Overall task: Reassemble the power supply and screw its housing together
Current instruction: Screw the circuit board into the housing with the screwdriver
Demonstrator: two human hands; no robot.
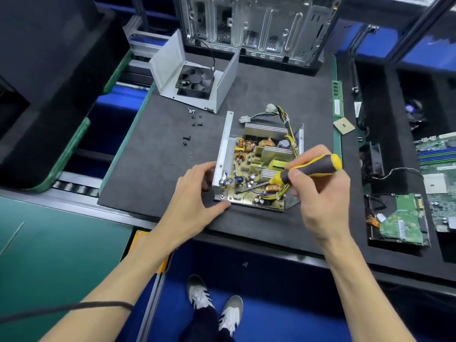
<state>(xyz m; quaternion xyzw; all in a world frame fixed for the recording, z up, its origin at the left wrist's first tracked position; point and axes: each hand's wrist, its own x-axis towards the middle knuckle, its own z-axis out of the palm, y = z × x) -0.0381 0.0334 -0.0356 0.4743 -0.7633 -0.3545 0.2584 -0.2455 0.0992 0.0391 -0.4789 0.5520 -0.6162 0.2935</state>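
Head view: the power supply base (223,154) sits open near the middle of the black foam mat (153,154), w/ its circuit board (249,169) exposed: copper coils, silver heatsinks, a bundle of yellow & black wires (286,119) running out the far side to white connectors. The left hand (197,193) grips the near-left corner of the base, thumb along the front edge, fingers curled round the left wall. The right hand (320,193) is clenched round a screwdriver (308,169) w/ a yellow & black handle; its shaft slants down and left, tip on the board near the front-left corner. The housing cover (172,70), a grey sheet-metal shell w/ a black fan (195,81) in it, lies well apart at the mat's far-left corner. Between cover and base, several small dark screws (195,124) are scattered loose on the mat. Behind the mat stands an open PC case (251,28). Right of the mat: a RAM stick (337,99), a CPU chip (343,125), a hard drive (399,220) w/ green board facing up, and a motherboard (436,174) at the frame edge. No brand or label text is legible; stickers on the RAM are too small to read. Below the bench edge, two grey & white shoes (214,302) on blue floor.
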